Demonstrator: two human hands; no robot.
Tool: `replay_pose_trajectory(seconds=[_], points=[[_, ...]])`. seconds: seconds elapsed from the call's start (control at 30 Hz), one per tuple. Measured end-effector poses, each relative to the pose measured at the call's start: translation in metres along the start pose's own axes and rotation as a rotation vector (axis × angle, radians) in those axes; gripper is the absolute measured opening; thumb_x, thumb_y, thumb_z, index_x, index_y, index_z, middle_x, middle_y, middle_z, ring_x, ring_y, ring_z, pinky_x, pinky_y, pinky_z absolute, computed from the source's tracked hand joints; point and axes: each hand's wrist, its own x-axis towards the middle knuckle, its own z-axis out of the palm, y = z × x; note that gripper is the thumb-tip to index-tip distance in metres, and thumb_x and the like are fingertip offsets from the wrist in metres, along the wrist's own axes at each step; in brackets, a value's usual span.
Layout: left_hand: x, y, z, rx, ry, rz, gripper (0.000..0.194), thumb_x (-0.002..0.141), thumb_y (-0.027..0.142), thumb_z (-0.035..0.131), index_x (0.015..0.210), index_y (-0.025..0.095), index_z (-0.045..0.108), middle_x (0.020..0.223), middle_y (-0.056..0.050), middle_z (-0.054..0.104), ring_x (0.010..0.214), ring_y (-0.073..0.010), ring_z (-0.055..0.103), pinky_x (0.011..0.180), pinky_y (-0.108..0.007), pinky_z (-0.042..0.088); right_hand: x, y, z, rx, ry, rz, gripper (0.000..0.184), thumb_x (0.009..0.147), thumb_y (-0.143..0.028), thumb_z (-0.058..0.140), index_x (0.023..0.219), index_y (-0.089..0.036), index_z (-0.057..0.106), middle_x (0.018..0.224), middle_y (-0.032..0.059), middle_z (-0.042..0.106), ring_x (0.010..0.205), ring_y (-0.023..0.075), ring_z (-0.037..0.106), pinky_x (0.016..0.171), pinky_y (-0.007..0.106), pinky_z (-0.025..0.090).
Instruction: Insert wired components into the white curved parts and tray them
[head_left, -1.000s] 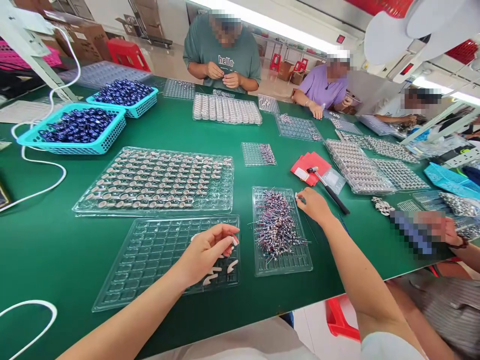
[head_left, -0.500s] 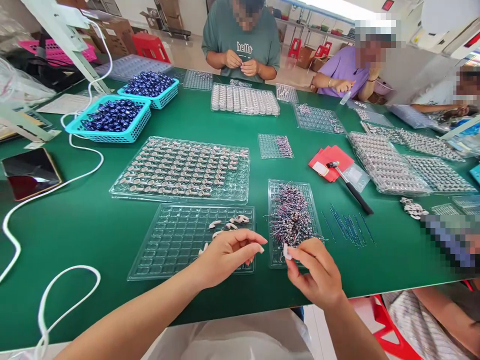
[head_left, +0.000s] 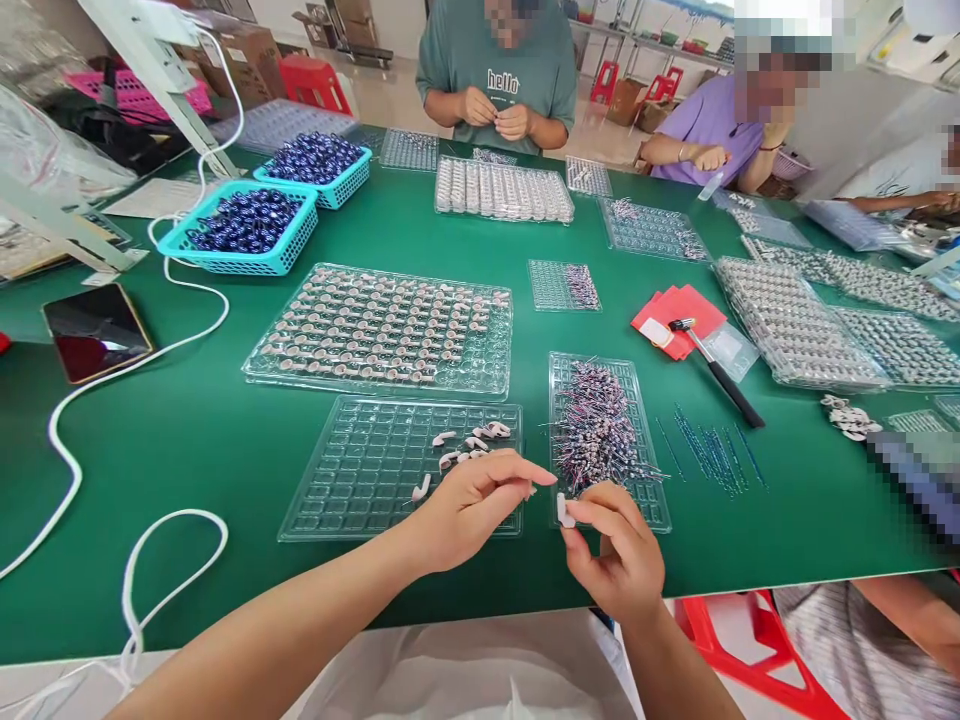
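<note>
Between thumb and index finger, my right hand [head_left: 619,555] pinches a small white earbud shell [head_left: 563,512], held upright at the near edge of a clear tray [head_left: 646,430]. On that tray lies a tangled heap of small parts with fine coloured wires [head_left: 596,425]. To the left of it, my left hand [head_left: 480,505] hovers with its index finger stretched out and nothing visible in it; its lower fingers are partly hidden. Beneath is a clear compartment tray [head_left: 352,470] carrying several loose white earbud shells [head_left: 491,431] on its right side.
A filled tray [head_left: 375,330] lies beyond. Blue baskets [head_left: 240,262] of shiny dark blue parts, a phone [head_left: 97,332] and a white cable [head_left: 217,320] are left. A hammer [head_left: 720,375], red cards [head_left: 679,310] and blue wires [head_left: 712,455] lie right. Co-workers sit around the table.
The whole view has shifted slightly right and up. My right hand has moved a little left toward my left hand, bringing the earbud shell close to the left index fingertip.
</note>
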Motion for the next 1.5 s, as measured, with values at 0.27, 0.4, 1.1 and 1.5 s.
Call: replay_pose_trajectory(seconds=[0.27, 0.4, 1.1, 1.5], points=[[-0.003, 0.0, 0.0, 0.127, -0.01, 0.101, 0.039, 0.094, 0.019, 0.039, 0.114, 0.022, 0.072, 0.077, -0.003, 0.053, 0.073, -0.0167, 0.05, 0.069, -0.03, 0.041, -0.002, -0.003, 0.011, 0.267, 0.063, 0.23, 0.032, 0.088, -0.012, 0.061, 0.112, -0.032, 0.067, 0.09, 0.0048, 0.06, 0.078, 0.0184, 0.06, 0.064, 0.033, 0.053], [-0.004, 0.002, 0.001, 0.139, -0.017, 0.117, 0.039, 0.095, 0.02, 0.037, 0.115, 0.021, 0.071, 0.077, -0.003, 0.053, 0.074, -0.0169, 0.05, 0.069, -0.029, 0.04, 0.0, -0.004, 0.014, 0.321, 0.098, 0.253, 0.03, 0.089, -0.014, 0.06, 0.111, -0.032, 0.069, 0.089, 0.0046, 0.06, 0.079, 0.0183, 0.059, 0.064, 0.032, 0.052], [-0.003, 0.011, 0.001, -0.014, 0.05, -0.057, 0.025, 0.089, 0.037, 0.054, 0.087, 0.016, 0.066, 0.062, 0.004, 0.044, 0.054, -0.01, 0.034, 0.051, -0.024, 0.028, -0.007, 0.006, 0.023, 0.615, 0.059, 0.426, 0.016, 0.091, -0.03, 0.063, 0.103, -0.026, 0.072, 0.081, 0.0034, 0.055, 0.074, 0.0166, 0.053, 0.06, 0.029, 0.045], [-0.002, 0.012, 0.003, 0.127, 0.092, 0.044, 0.021, 0.085, 0.025, 0.059, 0.089, 0.015, 0.078, 0.058, 0.002, 0.051, 0.053, -0.0106, 0.041, 0.055, -0.025, 0.035, -0.009, 0.011, 0.027, 0.62, 0.026, 0.393, 0.018, 0.092, -0.03, 0.061, 0.106, -0.027, 0.072, 0.084, 0.0039, 0.057, 0.075, 0.0168, 0.054, 0.062, 0.029, 0.044]])
